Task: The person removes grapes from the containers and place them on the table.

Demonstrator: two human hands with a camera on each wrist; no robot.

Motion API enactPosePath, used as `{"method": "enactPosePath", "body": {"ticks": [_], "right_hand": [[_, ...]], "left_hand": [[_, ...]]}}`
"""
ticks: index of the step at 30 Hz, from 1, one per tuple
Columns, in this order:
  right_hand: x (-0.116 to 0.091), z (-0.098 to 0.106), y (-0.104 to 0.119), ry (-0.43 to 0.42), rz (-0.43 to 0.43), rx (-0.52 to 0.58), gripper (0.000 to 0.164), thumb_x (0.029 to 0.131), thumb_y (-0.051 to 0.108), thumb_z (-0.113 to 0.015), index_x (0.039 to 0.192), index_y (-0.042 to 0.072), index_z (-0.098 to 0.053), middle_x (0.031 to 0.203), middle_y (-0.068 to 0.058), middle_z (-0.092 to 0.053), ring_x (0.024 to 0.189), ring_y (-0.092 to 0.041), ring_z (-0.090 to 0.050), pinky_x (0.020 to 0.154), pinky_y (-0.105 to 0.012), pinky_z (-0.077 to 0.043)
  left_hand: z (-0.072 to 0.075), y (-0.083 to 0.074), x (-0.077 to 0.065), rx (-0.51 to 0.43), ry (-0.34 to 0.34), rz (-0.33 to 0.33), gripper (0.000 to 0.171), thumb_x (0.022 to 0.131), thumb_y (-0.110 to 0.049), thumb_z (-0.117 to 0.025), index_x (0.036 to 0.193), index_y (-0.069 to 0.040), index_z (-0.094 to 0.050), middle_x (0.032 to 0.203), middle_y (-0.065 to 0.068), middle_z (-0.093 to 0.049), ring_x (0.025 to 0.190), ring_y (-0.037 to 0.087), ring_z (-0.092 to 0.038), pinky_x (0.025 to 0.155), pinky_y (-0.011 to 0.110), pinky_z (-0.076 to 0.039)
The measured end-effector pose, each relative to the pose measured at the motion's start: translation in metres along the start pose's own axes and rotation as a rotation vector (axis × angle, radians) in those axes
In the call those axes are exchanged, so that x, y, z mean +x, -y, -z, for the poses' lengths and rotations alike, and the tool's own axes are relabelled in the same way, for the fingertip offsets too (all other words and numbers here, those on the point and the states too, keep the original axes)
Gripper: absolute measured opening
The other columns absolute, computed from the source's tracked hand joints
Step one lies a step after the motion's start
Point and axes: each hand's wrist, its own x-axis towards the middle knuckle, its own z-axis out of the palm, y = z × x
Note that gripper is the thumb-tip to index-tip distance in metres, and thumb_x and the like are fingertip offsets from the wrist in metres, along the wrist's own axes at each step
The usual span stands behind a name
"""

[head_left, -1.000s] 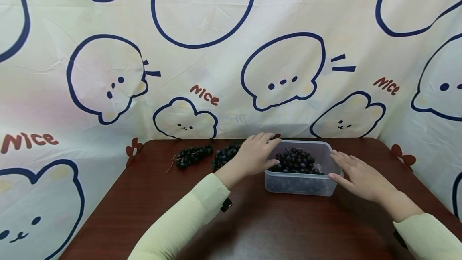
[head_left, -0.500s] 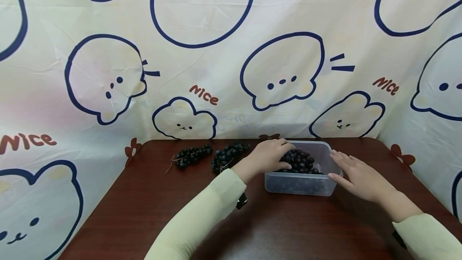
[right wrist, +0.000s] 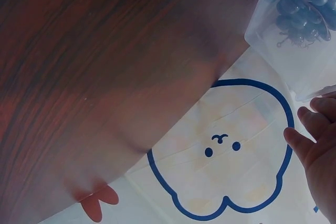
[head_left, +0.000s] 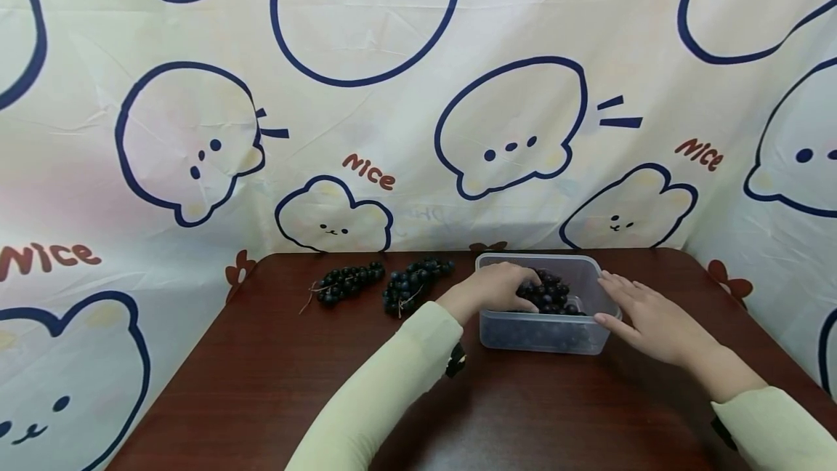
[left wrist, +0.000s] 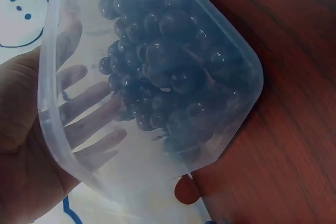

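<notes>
A clear plastic box (head_left: pixel 546 334) stands on the table with dark grapes (head_left: pixel 552 292) inside. My left hand (head_left: pixel 500 286) reaches over the box's left rim, fingers lowered to the grapes. Through the wall in the left wrist view, the loosely spread fingers (left wrist: pixel 92 109) show right beside the bunch (left wrist: pixel 157 72), not wrapped around it. At the other end, my right hand (head_left: pixel 654 320) has its fingers extended along the box's right rim. The right wrist view shows those fingers (right wrist: pixel 299 142) close by the box wall (right wrist: pixel 270 61), with grape stems visible through it.
Left of the box, two more bunches of dark grapes (head_left: pixel 349 283) (head_left: pixel 413 285) lie near the back of the brown wooden table (head_left: pixel 275 362). A pale cloth (head_left: pixel 405 129) printed with cartoon bears hangs behind and at both sides.
My left hand has moved rightward and down into the box, uncovering the bunch of grapes on the table beside it. My right hand has stayed at the box's right rim.
</notes>
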Motion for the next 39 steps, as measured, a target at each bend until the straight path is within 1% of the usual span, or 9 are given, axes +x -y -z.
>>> {"method": "enactPosePath", "body": {"ticks": [5,12,19,26,30,33,36,39], "right_hand": [[0.000,-0.001,-0.001,-0.001,0.003,0.000,0.074,0.096,0.051,-0.054,0.143,-0.006,-0.042,0.148,-0.026,-0.036,0.135,-0.043,-0.035,0.110,-0.055,-0.024],[0.001,0.000,0.000,0.003,-0.003,0.008,0.075,0.096,0.051,-0.054,0.143,-0.006,-0.043,0.148,-0.027,-0.036,0.134,-0.044,-0.035,0.108,-0.057,-0.025],[0.000,0.001,0.000,0.011,-0.010,0.013,0.075,0.096,0.051,-0.054,0.143,-0.006,-0.042,0.149,-0.026,-0.035,0.135,-0.044,-0.035,0.108,-0.057,-0.025],[0.001,0.001,0.000,0.014,-0.013,0.011,0.075,0.095,0.051,-0.055,0.143,-0.006,-0.042,0.149,-0.026,-0.035,0.135,-0.044,-0.034,0.108,-0.057,-0.026],[0.001,0.001,0.001,0.016,-0.010,0.011,0.076,0.096,0.052,-0.054,0.143,-0.006,-0.042,0.149,-0.026,-0.035,0.135,-0.043,-0.034,0.108,-0.057,-0.025],[0.001,0.001,0.000,0.018,-0.013,0.012,0.076,0.096,0.052,-0.054,0.144,-0.005,-0.041,0.149,-0.026,-0.035,0.135,-0.043,-0.034,0.109,-0.056,-0.024],[0.001,0.001,-0.001,0.021,-0.015,0.012,0.076,0.096,0.052,-0.054,0.144,-0.005,-0.041,0.149,-0.026,-0.034,0.136,-0.043,-0.034,0.110,-0.055,-0.023],[0.001,0.001,-0.001,0.020,-0.014,0.014,0.076,0.096,0.052,-0.054,0.144,-0.005,-0.041,0.149,-0.026,-0.034,0.136,-0.043,-0.033,0.111,-0.055,-0.022]], "left_hand": [[-0.004,0.001,0.005,-0.046,0.063,0.010,0.046,0.090,-0.038,-0.068,0.132,-0.021,-0.060,0.122,-0.004,-0.061,0.109,0.010,-0.058,0.087,0.024,-0.047],[-0.006,0.003,0.012,-0.123,0.135,0.050,0.041,0.092,-0.032,-0.068,0.130,-0.020,-0.061,0.119,-0.003,-0.062,0.109,0.010,-0.057,0.087,0.024,-0.047],[-0.005,0.000,0.014,-0.158,0.161,0.057,0.036,0.092,-0.027,-0.069,0.127,-0.017,-0.064,0.111,-0.005,-0.064,0.100,0.008,-0.059,0.082,0.023,-0.047],[-0.005,-0.001,0.017,-0.185,0.196,0.079,0.043,0.087,-0.032,-0.074,0.127,-0.019,-0.064,0.111,-0.004,-0.064,0.100,0.009,-0.060,0.082,0.025,-0.048],[-0.006,-0.001,0.018,-0.193,0.206,0.094,0.043,0.085,-0.031,-0.076,0.125,-0.020,-0.064,0.108,-0.006,-0.064,0.096,0.008,-0.059,0.079,0.024,-0.048],[-0.006,-0.002,0.019,-0.197,0.215,0.094,0.045,0.084,-0.029,-0.078,0.126,-0.020,-0.065,0.112,-0.007,-0.064,0.096,0.007,-0.060,0.079,0.024,-0.049],[-0.006,-0.003,0.020,-0.197,0.243,0.096,0.048,0.084,-0.030,-0.078,0.129,-0.021,-0.064,0.125,-0.007,-0.060,0.107,0.008,-0.059,0.084,0.025,-0.048],[-0.005,-0.004,0.020,-0.189,0.283,0.101,0.053,0.083,-0.031,-0.078,0.133,-0.021,-0.061,0.136,-0.006,-0.054,0.121,0.011,-0.053,0.091,0.026,-0.046]]}}
